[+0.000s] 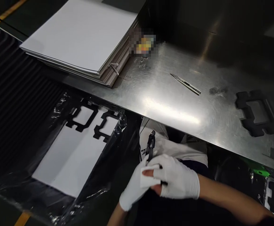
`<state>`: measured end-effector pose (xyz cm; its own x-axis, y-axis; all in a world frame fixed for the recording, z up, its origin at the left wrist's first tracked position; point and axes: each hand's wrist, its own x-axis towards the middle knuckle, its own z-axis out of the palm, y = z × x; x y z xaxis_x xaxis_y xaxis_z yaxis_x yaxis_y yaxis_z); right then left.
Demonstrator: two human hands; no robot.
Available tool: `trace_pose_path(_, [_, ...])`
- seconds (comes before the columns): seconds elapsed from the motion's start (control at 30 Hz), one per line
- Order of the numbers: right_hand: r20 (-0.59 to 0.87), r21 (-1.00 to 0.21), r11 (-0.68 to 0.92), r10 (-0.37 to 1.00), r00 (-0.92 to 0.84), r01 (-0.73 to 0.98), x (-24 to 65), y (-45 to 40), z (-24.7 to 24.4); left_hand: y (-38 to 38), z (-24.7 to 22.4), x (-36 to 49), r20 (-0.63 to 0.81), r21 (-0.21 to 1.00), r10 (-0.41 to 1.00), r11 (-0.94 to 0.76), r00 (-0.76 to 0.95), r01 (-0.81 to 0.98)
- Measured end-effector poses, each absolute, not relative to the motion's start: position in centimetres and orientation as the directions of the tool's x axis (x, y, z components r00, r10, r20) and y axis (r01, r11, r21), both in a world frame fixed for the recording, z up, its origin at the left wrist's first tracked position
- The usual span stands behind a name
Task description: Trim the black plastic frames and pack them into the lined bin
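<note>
My left hand (pixel 134 185), in a white glove, is closed around the lower end of a narrow black part (pixel 151 142) that points up and away from me. My right hand (pixel 180 179), also gloved in white with some bare fingertips, pinches a small white pad (pixel 147 179) against the left hand. Both hands meet close to my body, below the table edge. Fingers and pad hide the lower end of the black part. On the metal table (pixel 160 91), a black cut-out frame (pixel 244 110) lies to the right, and a utility knife (pixel 186 84) lies nearer the middle.
A thick stack of white sheets (pixel 80 34) stands at the table's back left. Left of my hands, a box lined with clear plastic (pixel 99 193) holds a white sheet (pixel 66 157) and two black frames (pixel 89 121). Another black frame (pixel 272 196) shows at the lower right.
</note>
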<state>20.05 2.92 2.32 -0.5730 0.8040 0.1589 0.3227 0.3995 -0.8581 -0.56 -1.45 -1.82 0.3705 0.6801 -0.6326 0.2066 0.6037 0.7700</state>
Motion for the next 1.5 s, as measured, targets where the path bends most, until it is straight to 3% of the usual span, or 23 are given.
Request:
trace_pose_path(0.2, [0.167,-0.769,0.454,0.822,-0.544,0.45,20.6,3.6,2.4,-1.2,-1.4,-0.3,-0.651,0.759,0.676,0.587,0.345,0.282])
trace_pose_path(0.33, [0.171,-0.852,0.44,0.744,-0.646,0.282,20.4,3.8,2.7,-1.2,-1.6,-0.5,-0.634,0.761,0.67,0.629,0.387,0.158])
trace_pose_path(0.5, [0.142,-0.766,0.442,0.825,-0.547,0.468,20.4,4.3,2.7,-1.1,-1.5,-0.4,-0.679,0.734,0.661,0.604,0.319,0.311])
trace_pose_path(0.63, [0.174,-0.854,0.449,0.722,-0.669,0.263,20.4,4.1,2.7,-0.9,-1.4,-0.5,-0.622,0.77,0.678,0.622,0.392,0.146])
trace_pose_path(0.7, [0.12,-0.82,0.46,0.72,-0.684,0.34,20.4,4.2,2.6,-1.0,-1.4,-0.6,-0.64,0.764,0.676,0.608,0.365,0.214])
trace_pose_path(0.8, [0.076,-0.755,0.411,0.829,-0.553,0.512,20.4,4.3,2.8,-1.3,-1.7,-0.8,-0.674,0.737,0.674,0.584,0.304,0.34])
trace_pose_path(0.97, [0.13,-0.812,0.466,0.732,-0.669,0.351,19.9,3.9,3.1,-1.4,-2.0,-0.9,-0.633,0.768,0.677,0.611,0.375,0.194])
trace_pose_path(1.03, [0.077,-0.752,0.457,0.776,-0.627,0.474,20.2,4.4,3.0,-1.3,-1.7,-0.7,-0.663,0.748,0.667,0.612,0.34,0.258])
trace_pose_path(1.17, [0.086,-0.653,0.324,0.93,-0.358,0.684,21.8,5.9,2.8,-1.1,-0.8,-0.4,-0.7,0.714,0.641,0.635,0.315,0.294])
trace_pose_path(1.27, [0.068,-0.702,0.256,0.953,-0.294,0.665,22.3,6.3,1.9,-1.1,-0.7,-0.5,-0.703,0.71,0.63,0.649,0.33,0.273])
trace_pose_path(1.5, [-0.041,-0.756,0.271,0.889,-0.456,0.596,20.5,5.4,1.3,-1.2,-1.0,-0.7,-0.7,0.713,0.62,0.632,0.355,0.302])
